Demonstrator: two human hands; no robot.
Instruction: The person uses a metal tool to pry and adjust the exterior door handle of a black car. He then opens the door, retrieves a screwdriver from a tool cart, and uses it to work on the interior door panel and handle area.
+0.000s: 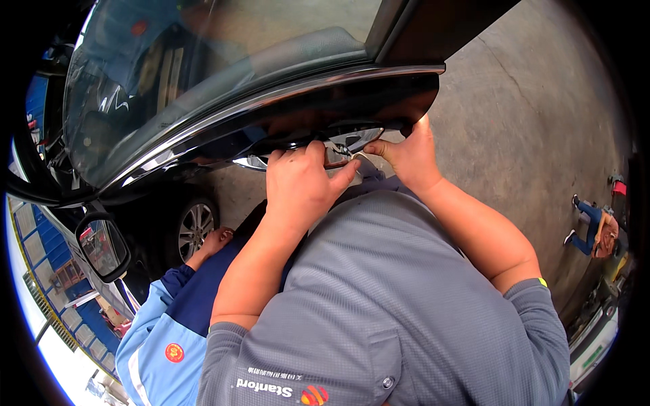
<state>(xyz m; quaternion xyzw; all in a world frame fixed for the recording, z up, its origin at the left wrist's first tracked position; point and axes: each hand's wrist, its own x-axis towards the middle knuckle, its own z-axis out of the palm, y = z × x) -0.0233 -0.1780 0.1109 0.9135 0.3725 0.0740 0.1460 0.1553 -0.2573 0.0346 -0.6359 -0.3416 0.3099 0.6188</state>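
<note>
The shiny car door handle runs left to right between the bent left hand and the nearer right hand; I can't tell if either grips.

Black car door, silver trim, grey shirt, light-blue jacket

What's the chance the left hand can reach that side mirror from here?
Probably not without moving: the left hand is at the car door, while the side mirror sits well left, a co-worker's hand between them in view.
</note>
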